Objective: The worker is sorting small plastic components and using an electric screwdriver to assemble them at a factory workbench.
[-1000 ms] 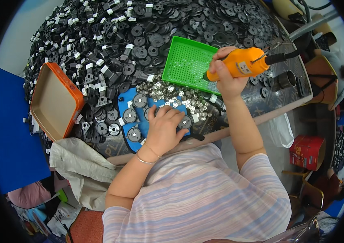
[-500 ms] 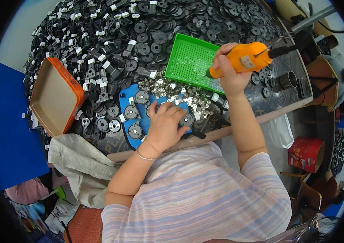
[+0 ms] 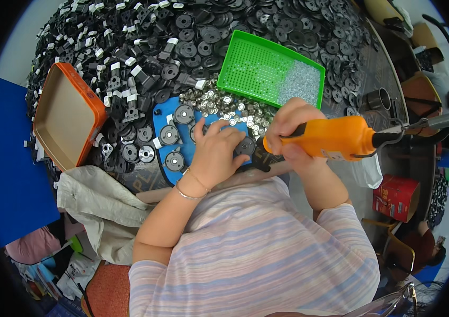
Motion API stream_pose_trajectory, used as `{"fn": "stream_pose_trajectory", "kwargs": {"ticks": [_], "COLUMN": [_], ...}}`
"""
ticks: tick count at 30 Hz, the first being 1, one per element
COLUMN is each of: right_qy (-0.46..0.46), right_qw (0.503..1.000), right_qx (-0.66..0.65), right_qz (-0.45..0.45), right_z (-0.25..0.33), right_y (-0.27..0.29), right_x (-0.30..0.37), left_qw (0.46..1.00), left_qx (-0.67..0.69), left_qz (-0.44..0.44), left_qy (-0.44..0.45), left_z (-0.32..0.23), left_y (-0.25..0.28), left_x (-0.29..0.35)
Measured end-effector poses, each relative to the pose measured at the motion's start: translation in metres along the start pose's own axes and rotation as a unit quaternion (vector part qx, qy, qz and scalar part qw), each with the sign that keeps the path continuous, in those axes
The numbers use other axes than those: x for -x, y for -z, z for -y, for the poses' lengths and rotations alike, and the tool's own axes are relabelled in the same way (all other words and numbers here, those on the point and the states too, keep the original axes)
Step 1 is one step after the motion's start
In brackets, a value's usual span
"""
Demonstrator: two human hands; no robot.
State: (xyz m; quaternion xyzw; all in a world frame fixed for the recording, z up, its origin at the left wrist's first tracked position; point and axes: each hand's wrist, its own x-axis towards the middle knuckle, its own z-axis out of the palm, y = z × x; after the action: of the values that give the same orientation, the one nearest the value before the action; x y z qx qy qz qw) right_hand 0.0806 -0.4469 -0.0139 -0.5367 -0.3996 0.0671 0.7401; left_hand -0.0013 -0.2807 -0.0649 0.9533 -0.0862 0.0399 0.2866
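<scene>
My right hand [image 3: 294,132] is wrapped round an orange electric screwdriver [image 3: 335,138], which lies nearly level with its tip pointing left. That tip is close to a black round disc [image 3: 245,146] at the right end of a blue fixture board [image 3: 186,154]. Over the board my left hand [image 3: 215,145] rests with its fingers spread, the thumb by that same disc. More black discs with metal centres [image 3: 169,134] sit on the board left of my hand. Part of the board is hidden under my palm. Small silver metal caps [image 3: 224,108] are heaped behind the board.
A green perforated tray [image 3: 251,66] holds small clear-silver pieces [image 3: 301,82]. At the left stands an orange-rimmed box [image 3: 66,119]. Black discs [image 3: 288,26] and black parts with white tabs [image 3: 124,74] are piled behind. A metal cup [image 3: 378,99] stands at the right.
My right hand has brought the screwdriver from the green tray toward me, down to the disc on the board. My left hand has stayed almost in place.
</scene>
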Motion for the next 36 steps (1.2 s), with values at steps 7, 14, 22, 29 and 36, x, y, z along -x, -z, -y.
{"fn": "stream_pose_trajectory", "kwargs": {"ticks": [7,14,22,29,36], "right_qy": [-0.008,-0.015,-0.023,0.003,0.116], "right_qw": [1.000,0.999,0.998,0.997,0.982], "right_qx": [0.015,0.027,0.016,-0.052,0.054], "right_qz": [0.027,0.036,0.064,0.053,-0.140], "right_z": [0.000,0.002,-0.002,0.011,-0.023], "right_y": [-0.001,-0.002,-0.006,0.001,0.043], "right_x": [0.001,0.001,-0.003,-0.022,-0.041], "left_qw": [1.000,1.000,1.000,1.000,1.000], "left_qx": [0.003,0.007,-0.008,-0.007,-0.006], "left_qz": [0.007,-0.005,0.005,0.010,0.016], "left_qy": [0.006,0.001,0.003,0.003,0.006], "left_z": [0.000,0.000,0.001,-0.001,-0.001], "left_y": [0.000,0.000,-0.001,-0.001,-0.001], "left_x": [0.001,0.000,0.000,0.000,0.000]}}
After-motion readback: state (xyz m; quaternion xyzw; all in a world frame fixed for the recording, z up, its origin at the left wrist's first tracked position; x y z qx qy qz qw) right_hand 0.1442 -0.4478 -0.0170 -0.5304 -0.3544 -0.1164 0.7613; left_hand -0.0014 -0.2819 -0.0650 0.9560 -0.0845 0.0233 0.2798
